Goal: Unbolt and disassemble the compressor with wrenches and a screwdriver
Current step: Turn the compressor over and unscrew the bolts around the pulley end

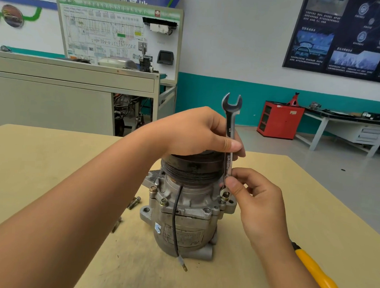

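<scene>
A grey metal compressor (185,220) stands upright on the tan table (42,170), its dark pulley on top. A chrome combination wrench (230,128) is held vertical beside it, open jaw up, ring end down on a bolt (225,196) at the compressor's right flange. My left hand (198,131) rests over the pulley and pinches the wrench shaft near its middle. My right hand (256,201) pinches the shaft lower down, just above the ring end. A black wire (174,221) with a terminal hangs down the housing front.
Two loose bolts (134,202) lie on the table left of the compressor. A yellow-handled screwdriver (316,273) lies at the right, partly under my right forearm. Behind stand a grey cabinet (56,94), a red tool cabinet (279,120) and a workbench (346,126).
</scene>
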`<state>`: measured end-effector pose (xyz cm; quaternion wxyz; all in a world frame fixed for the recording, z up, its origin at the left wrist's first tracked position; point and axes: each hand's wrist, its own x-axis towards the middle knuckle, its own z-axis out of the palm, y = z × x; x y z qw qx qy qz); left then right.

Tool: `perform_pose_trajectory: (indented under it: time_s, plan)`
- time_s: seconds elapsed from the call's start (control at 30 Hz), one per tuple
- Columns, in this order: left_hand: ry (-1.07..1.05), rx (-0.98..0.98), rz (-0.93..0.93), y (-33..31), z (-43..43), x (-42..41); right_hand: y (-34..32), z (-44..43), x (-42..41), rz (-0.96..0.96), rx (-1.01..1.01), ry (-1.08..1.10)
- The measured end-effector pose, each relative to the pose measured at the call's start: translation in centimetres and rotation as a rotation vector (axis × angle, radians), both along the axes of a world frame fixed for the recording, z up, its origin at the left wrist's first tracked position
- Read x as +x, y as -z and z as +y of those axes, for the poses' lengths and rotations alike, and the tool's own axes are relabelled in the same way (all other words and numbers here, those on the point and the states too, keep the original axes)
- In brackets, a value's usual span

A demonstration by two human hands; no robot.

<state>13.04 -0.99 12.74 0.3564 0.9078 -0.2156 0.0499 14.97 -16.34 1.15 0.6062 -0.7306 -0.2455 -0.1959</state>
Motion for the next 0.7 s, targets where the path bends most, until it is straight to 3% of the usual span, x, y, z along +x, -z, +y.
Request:
perform_pose_trajectory:
  time_s: [0.27, 0.43, 0.7]
  plan:
    - [0.153, -0.109, 0.046, -0.1, 1.0, 0.0, 0.0, 0.3, 0.4, 0.145, 0.175, -0.236]
    - [0.102, 0.003, -0.043, -0.6, 0.1, -0.8, 0.0, -0.7, 0.6, 0.010, 0.033, -0.143]
    - [-0.156, 0.051, -0.216, -0.2, -1.4, -0.8, 0.1, -1.1, 0.8, 0.016, -0.023, -0.128]
